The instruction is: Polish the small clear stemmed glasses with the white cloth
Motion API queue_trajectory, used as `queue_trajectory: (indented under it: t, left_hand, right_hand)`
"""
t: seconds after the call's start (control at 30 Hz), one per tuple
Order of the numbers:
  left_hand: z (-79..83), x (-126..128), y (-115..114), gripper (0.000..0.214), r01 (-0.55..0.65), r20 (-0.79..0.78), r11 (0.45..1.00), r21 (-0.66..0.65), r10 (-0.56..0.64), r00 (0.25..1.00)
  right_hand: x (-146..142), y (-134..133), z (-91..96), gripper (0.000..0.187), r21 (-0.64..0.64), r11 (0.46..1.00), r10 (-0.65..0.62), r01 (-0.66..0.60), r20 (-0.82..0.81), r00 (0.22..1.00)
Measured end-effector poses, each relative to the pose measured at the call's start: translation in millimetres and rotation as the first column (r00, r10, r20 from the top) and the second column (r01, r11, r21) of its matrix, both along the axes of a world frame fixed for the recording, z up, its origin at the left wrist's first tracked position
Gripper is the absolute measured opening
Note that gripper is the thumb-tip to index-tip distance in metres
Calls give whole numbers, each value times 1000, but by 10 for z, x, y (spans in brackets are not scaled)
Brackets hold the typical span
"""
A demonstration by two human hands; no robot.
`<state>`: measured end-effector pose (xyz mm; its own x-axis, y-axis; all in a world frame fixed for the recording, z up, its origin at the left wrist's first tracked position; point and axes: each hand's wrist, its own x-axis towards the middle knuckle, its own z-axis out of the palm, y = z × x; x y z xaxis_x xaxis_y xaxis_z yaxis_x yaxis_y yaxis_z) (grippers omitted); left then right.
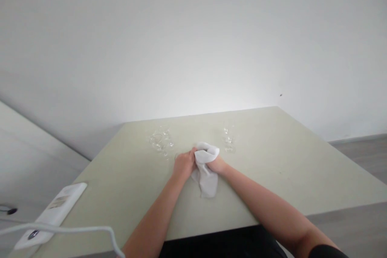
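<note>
My left hand (pixel 183 165) and my right hand (pixel 216 165) meet over the middle of the pale table (pixel 272 161). A white cloth (pixel 206 169) is bunched between them and hangs down to the tabletop. My right hand grips the cloth. My left hand is closed around a clear glass (pixel 177 156) that shows only faintly beside it and is mostly wrapped in the cloth.
Several clear glasses (pixel 160 142) stand at the back left of the table. Another clear glass (pixel 228 139) stands at the back right. A white device (pixel 53 211) with a white cable (pixel 90 229) lies at the left front corner. A white wall rises behind.
</note>
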<state>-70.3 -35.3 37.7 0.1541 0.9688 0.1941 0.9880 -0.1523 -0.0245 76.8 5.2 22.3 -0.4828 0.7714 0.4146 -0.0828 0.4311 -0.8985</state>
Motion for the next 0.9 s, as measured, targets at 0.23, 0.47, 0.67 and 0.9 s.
queue_trajectory:
  t: [0.23,0.47,0.67,0.9]
  left_hand:
    - [28,-79,-28,28,-7,-26,998,61,9,1000]
    - [59,-36,-14,23,135,-155,951,278,-94,983]
    - [16,-57,12,21,11,-116,1000,17,-9,993]
    - [4,-12,45,24,136,-71,950,280,-121,990]
  right_hand:
    - [21,-36,18,55,-13,1000,11,-11,15,1000]
    - [7,18,-77,49,-506,857,76,-97,-63,995]
    - [132,39,-88,38,2,1000,11,-11,105,994]
    - [12,119,-216,26,-63,996,-60,59,-22,998]
